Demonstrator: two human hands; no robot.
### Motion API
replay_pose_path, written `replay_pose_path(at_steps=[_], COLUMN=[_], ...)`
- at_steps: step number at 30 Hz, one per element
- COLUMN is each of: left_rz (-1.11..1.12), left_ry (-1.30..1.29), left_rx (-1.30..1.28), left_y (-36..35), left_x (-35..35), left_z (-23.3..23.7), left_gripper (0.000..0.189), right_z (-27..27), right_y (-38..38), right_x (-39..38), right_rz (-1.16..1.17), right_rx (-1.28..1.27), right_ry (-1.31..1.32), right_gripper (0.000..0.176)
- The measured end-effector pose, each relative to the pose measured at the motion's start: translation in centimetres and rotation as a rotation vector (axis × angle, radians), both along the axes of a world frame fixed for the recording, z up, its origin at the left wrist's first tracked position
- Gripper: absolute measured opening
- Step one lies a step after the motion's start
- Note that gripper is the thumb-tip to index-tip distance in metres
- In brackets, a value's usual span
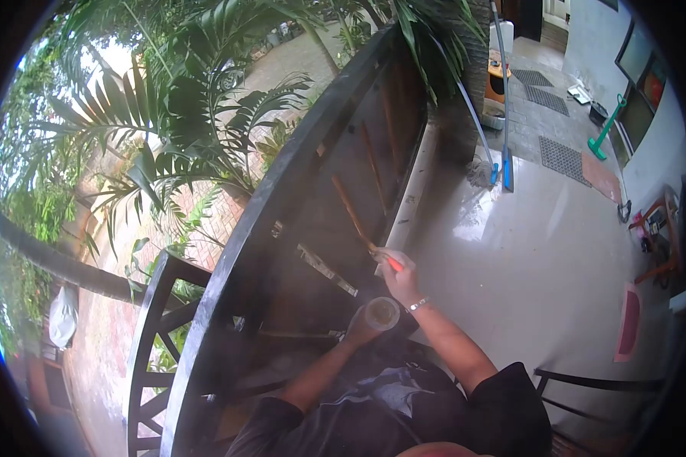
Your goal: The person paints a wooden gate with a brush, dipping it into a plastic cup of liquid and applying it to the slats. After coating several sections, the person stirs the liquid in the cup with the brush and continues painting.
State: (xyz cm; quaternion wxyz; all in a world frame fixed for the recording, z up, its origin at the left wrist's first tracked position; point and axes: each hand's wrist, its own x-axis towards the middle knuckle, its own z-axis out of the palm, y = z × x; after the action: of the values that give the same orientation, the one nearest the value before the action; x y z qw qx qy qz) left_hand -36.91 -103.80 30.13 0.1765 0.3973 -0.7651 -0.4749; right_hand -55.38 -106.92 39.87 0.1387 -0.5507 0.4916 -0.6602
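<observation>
My right hand (402,283) is closed around the orange handle of what looks like a paintbrush (395,263). Its tip is hard to make out; it is against or close to the dark panel (305,236), at the lower end of a brown strip (348,206). Below it, my left hand (360,330) grips a round, open-topped container (382,313), with something pale inside. Other narrow strips run along the panel, one brown and one pale and patchy (326,270).
A black top rail (282,164) edges the panel, with palm leaves (198,129) beyond. On the shiny tiled floor (488,282) stand blue-ended poles (507,179). A pink panel (627,324), a wooden rack (659,236) and a black metal frame (598,378) are at right.
</observation>
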Motion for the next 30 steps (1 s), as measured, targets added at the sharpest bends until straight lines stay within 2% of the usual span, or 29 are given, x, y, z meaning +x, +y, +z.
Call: replay_pose_path(at_steps=[3,7,11,13,15,17,19,22,25,27,29,30], left_rz=[0.078,0.113,0.079,0.078,0.078,0.077,0.085,0.090,0.085,0.100,0.100,0.114], left_ry=[0.094,0.050,0.050,0.046,0.040,0.040,0.040,0.000,-0.001,0.022,0.029,0.038], left_rx=[-0.044,-0.125,-0.173,-0.179,-0.169,-0.155,-0.137,-0.140,-0.146,-0.165,-0.206,-0.237], left_y=[0.1,-0.2,-1.1,-1.2,-1.2,-1.4,-1.4,-1.3,-1.4,-1.3,-1.0,-1.1], left_x=[-0.1,-0.5,-1.3,-1.1,-1.0,-1.1,-1.1,-0.8,-0.6,-0.5,0.0,0.3], left_z=[-0.9,-2.7,-3.3,-3.2,-2.6,-2.0,-2.0,-2.7,-3.2,-3.4,-3.8,-5.4], left_gripper=[0.069,0.069,0.070,0.070,0.070,0.070,0.070,0.072,0.074,0.074,0.074,0.075], right_z=[-2.3,-9.5,-18.2,-22.1,-24.5,-27.6,-29.7,-35.2,-37.4,-38.4,-37.9,-35.8], right_y=[1.6,3.8,9.9,14.0,18.6,23.4,27.5,33.0,34.8,34.4,33.3,31.5], right_x=[-1.7,-5.0,-8.3,-9.6,-9.8,-9.2,-8.6,-8.0,-7.5,-9.1,-7.4,-8.1], right_rz=[-0.050,-0.048,-0.395,-0.435,-0.402,-0.404,-0.419,-0.691,-0.951,-0.855,-0.765,-0.724], right_rx=[0.139,0.446,0.682,1.009,1.170,1.110,1.237,1.318,1.265,1.266,1.274,1.265], right_ry=[-0.169,-0.498,-0.106,0.035,0.193,0.166,0.118,-0.230,-0.350,-0.261,-0.230,-0.222], right_gripper=[0.020,0.024,0.031,0.036,0.034,0.034,0.034,0.034,0.037,0.038,0.038,0.037])
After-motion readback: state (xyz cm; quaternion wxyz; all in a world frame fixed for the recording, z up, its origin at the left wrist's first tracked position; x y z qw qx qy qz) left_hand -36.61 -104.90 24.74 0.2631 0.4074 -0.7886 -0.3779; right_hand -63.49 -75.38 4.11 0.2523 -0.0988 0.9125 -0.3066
